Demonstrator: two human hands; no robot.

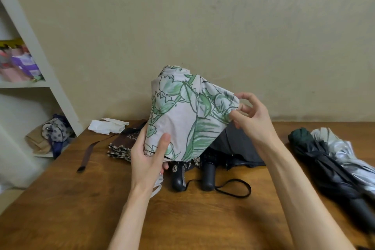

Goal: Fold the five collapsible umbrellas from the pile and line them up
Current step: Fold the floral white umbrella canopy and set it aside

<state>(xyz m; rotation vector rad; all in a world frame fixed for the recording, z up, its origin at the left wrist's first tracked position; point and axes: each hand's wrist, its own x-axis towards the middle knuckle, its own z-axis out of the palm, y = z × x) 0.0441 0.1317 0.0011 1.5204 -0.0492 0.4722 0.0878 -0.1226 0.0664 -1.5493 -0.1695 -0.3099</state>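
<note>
I hold a pale umbrella with a green leaf print (182,115) upright over the wooden table (81,199). My left hand (149,160) grips its lower end, thumb across the fabric. My right hand (250,116) pinches a fold of the canopy at its right edge. Behind it lie dark umbrellas (235,144) with two black handles (208,175) pointing toward me, one with a wrist loop. At the right lie a dark green umbrella (316,156) and a silver one (343,150) side by side. A brown patterned umbrella (123,144) lies at the left, partly hidden.
White folded paper (106,126) sits at the table's back left, beside a brown strap (87,152). A white shelf unit (40,79) stands left with boxes and a small patterned bag (55,130). A beige wall runs behind the table.
</note>
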